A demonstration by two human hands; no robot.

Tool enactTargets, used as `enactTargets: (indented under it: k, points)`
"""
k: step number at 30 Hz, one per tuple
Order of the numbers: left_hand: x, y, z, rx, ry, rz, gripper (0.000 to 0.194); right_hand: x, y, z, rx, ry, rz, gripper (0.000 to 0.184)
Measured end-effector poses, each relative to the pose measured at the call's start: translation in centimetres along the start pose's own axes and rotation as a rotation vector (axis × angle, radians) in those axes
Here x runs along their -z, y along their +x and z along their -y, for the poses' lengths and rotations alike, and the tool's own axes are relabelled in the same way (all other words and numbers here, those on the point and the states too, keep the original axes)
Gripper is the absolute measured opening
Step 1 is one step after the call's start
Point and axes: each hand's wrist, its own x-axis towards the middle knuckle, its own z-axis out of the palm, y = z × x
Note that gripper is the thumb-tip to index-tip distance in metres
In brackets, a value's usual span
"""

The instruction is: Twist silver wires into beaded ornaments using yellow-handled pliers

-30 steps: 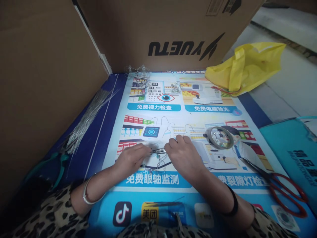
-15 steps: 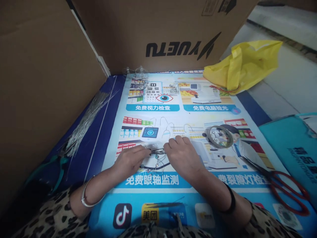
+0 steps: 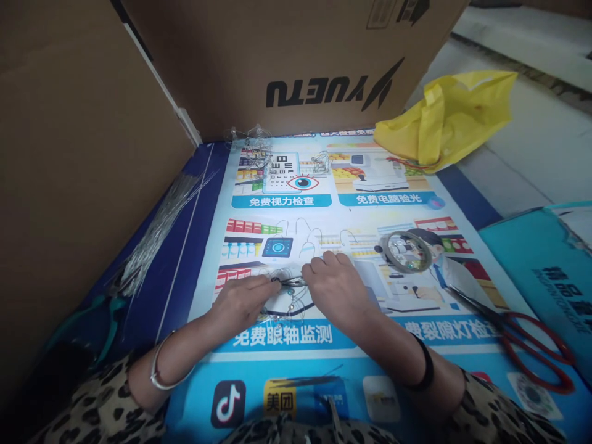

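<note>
My left hand (image 3: 245,299) is closed in a pinch on the left side of a small beaded wire piece (image 3: 290,302). My right hand (image 3: 335,288) has its fingers curled in at the piece's right side, holding it there. Thin wire loops and tiny clear and bluish beads show between the hands. A dark, shiny bit spans the gap from one set of fingertips to the other; its kind is too small to make out. Just beyond the hands, several short bent wires (image 3: 308,246) lie on the printed poster sheet (image 3: 277,364).
At right are a round dish of beads (image 3: 407,251), red-handled scissors (image 3: 513,339) and a teal box (image 3: 541,265). Long wires (image 3: 160,225) and teal-handled pliers (image 3: 104,314) lie left. Finished-looking wire pieces (image 3: 254,148) and a yellow bag (image 3: 444,123) sit near the cardboard (image 3: 314,49).
The whole view has shifted slightly, so things appear a little further left. Both hands keep nearly the same grip on the beaded wire piece.
</note>
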Motion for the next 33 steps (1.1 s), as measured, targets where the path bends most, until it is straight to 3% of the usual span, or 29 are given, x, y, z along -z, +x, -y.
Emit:
enactTargets:
  k: [9,18,33]
  points:
    - [0.0,-0.1,0.0,0.053,-0.051,0.016,0.025,-0.2,0.1,0.0,0.001,-0.013,0.015,0.013]
    - [-0.1,0.3,-0.2,0.188,-0.086,-0.078,0.019,0.2,0.2,0.0,-0.029,-0.005,0.060,0.013]
    - [-0.4,0.4,-0.5,0.301,-0.089,-0.092,0.015,1.0,0.0,0.3,-0.022,-0.041,0.034,0.011]
